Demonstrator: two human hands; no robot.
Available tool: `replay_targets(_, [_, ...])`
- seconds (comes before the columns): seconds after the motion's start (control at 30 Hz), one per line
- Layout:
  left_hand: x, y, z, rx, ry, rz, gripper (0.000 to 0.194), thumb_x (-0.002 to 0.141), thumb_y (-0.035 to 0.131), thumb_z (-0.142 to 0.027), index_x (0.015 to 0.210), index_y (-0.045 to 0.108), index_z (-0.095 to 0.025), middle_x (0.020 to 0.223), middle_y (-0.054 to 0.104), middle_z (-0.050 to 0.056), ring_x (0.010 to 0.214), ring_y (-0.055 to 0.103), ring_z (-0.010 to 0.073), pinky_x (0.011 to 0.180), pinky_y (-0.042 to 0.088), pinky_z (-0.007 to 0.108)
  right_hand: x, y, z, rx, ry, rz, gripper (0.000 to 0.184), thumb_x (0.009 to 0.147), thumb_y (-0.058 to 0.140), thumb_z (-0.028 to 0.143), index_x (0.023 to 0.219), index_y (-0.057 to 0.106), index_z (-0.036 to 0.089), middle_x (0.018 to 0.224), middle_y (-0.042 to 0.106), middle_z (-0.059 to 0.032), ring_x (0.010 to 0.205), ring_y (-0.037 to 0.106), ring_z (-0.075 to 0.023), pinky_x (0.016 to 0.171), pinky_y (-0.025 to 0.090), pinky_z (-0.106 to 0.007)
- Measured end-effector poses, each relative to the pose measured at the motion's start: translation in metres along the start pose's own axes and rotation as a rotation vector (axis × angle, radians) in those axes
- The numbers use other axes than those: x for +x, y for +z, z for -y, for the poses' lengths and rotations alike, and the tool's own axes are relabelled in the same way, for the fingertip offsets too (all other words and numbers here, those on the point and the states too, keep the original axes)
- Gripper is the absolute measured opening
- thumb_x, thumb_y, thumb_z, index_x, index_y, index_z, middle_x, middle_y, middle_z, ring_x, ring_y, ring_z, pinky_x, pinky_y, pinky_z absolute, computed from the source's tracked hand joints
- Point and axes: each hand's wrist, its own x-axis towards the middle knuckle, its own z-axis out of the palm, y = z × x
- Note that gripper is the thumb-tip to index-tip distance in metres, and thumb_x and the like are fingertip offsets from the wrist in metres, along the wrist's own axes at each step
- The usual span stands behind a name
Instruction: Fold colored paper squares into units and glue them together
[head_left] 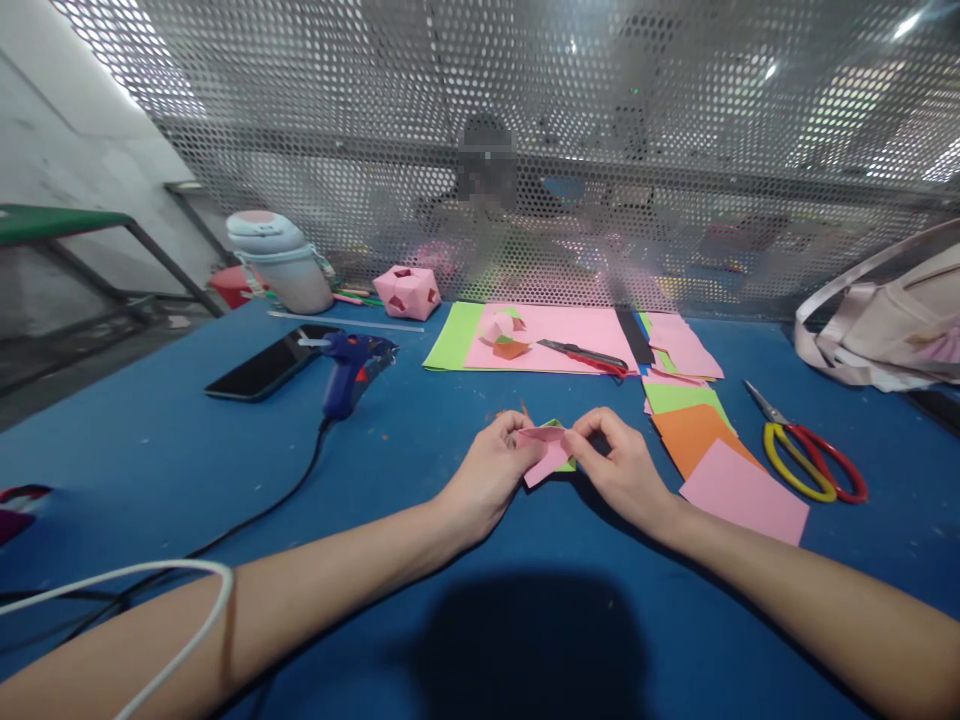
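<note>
Between my two hands is a small piece of folded paper, pink in front with green showing at its top and right edge. My left hand pinches its left side, thumb in front. On the right side, my right hand grips it between thumb and fingers. The fingertips partly hide the folds. Beyond the hands, small folded paper pieces in pink and orange lie on a pink sheet, beside a red and black utility knife.
A blue glue gun with a trailing cord and a black phone lie left. Behind them stand a tumbler and a pink paper cube. Right are paper squares, scissors and a bag. A perforated metal screen closes the back.
</note>
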Motion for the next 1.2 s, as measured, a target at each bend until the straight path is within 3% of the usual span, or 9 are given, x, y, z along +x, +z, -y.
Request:
replay_targets(0.2, [0.0,-0.001,0.002,-0.035,0.019,-0.004,0.028,0.065,0.069,-0.018,0.076,0.044,-0.018,0.063,0.057,-0.006,0.055,0.053,0.0083,0.054,0.038,0.02,0.0,-0.001,0.0,0.02,0.046,0.016,0.015,0.087,0.054,0.027,0.075,0.052,0.019,0.071,0.056,0.0009,0.065,0.053,-0.0121,0.062,0.043,-0.025])
replay_targets(0.37, [-0.001,-0.001,0.003,0.033,0.052,0.0,0.028,0.066,0.07,-0.02,0.074,0.043,-0.019,0.06,0.055,-0.006,0.052,0.051,0.0084,0.052,0.036,0.02,-0.001,0.002,-0.001,0.042,0.038,0.051,0.013,0.083,0.059,0.03,0.089,0.054,0.019,0.079,0.058,0.0,0.069,0.054,-0.0126,0.063,0.043,-0.025])
replay_targets(0.43, [-0.001,-0.001,0.003,0.059,0.061,0.019,0.026,0.068,0.068,-0.021,0.074,0.043,-0.019,0.059,0.052,-0.007,0.05,0.047,0.0074,0.05,0.033,0.019,0.0,0.003,-0.001,0.0,-0.012,0.059,0.009,0.086,0.056,0.027,0.085,0.057,0.019,0.076,0.058,-0.0001,0.069,0.053,-0.0124,0.064,0.042,-0.025])
replay_targets(0.53, [-0.002,-0.001,0.003,0.112,0.06,0.03,0.023,0.07,0.065,-0.021,0.074,0.043,-0.019,0.058,0.05,-0.008,0.051,0.044,0.0071,0.049,0.031,0.019,0.0,0.003,-0.001,-0.05,-0.094,0.053,0.018,0.089,0.051,0.023,0.072,0.057,0.018,0.07,0.056,0.0003,0.066,0.052,-0.0118,0.065,0.04,-0.026])
replay_targets(0.73, [-0.006,-0.001,-0.006,0.286,0.088,0.083,0.015,0.073,0.062,-0.023,0.086,0.061,-0.016,0.076,0.062,-0.001,0.07,0.055,0.0125,0.066,0.041,0.023,0.0,0.0,-0.005,-0.061,-0.113,0.052,0.02,0.089,0.052,0.022,0.069,0.056,0.017,0.068,0.057,0.0,0.065,0.052,-0.0114,0.063,0.039,-0.025])
replay_targets(0.83, [-0.005,-0.001,-0.008,0.332,0.113,0.077,0.018,0.076,0.06,-0.029,0.083,0.067,-0.014,0.081,0.065,0.002,0.076,0.056,0.0152,0.072,0.041,0.024,0.001,-0.001,-0.006,-0.054,-0.109,0.061,0.022,0.089,0.052,0.025,0.069,0.056,0.017,0.068,0.056,0.0,0.065,0.052,-0.0114,0.064,0.04,-0.025])
replay_targets(1.07, [-0.003,-0.002,-0.001,0.33,0.102,0.024,0.017,0.075,0.062,-0.03,0.076,0.063,-0.014,0.07,0.06,-0.001,0.065,0.052,0.0125,0.062,0.038,0.022,0.002,0.001,-0.005,-0.102,-0.075,0.055,0.006,0.084,0.056,0.021,0.082,0.06,0.017,0.073,0.058,0.0002,0.067,0.053,-0.0118,0.064,0.04,-0.025])
replay_targets(1.2, [-0.004,-0.002,-0.001,0.386,0.076,0.004,0.018,0.072,0.064,-0.03,0.067,0.056,-0.015,0.058,0.05,-0.006,0.054,0.041,0.0082,0.051,0.03,0.019,0.0,0.001,-0.005,-0.107,-0.094,0.055,0.008,0.085,0.054,0.018,0.081,0.061,0.016,0.072,0.059,0.0,0.067,0.054,-0.0117,0.065,0.041,-0.024])
